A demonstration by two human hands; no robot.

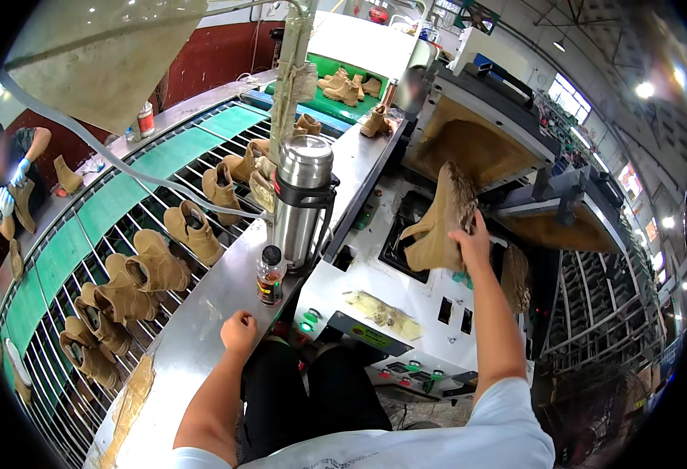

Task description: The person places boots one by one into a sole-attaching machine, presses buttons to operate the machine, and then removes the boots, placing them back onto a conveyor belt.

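Observation:
My right hand (472,239) grips a tan boot (435,223) over the white machine (374,301). The boot is tilted, its rough lugged sole toward the right. Below it lies a dark recess (407,258) in the machine's top. To the right of my hand, another tan boot (515,279) rests in the machine, partly hidden by my forearm. My left hand (239,331) is closed in a loose fist at the edge of the metal counter (195,340), with nothing visible in it. Near it stands a dark-capped drink bottle (270,276).
A large steel thermos (304,199) stands behind the bottle. Two raised machine lids (480,125) tower at the far right. Several tan boots (156,262) line the rod conveyor (73,344) on the left. A gloved co-worker (19,168) handles a boot across it. A taped post (288,86) rises ahead.

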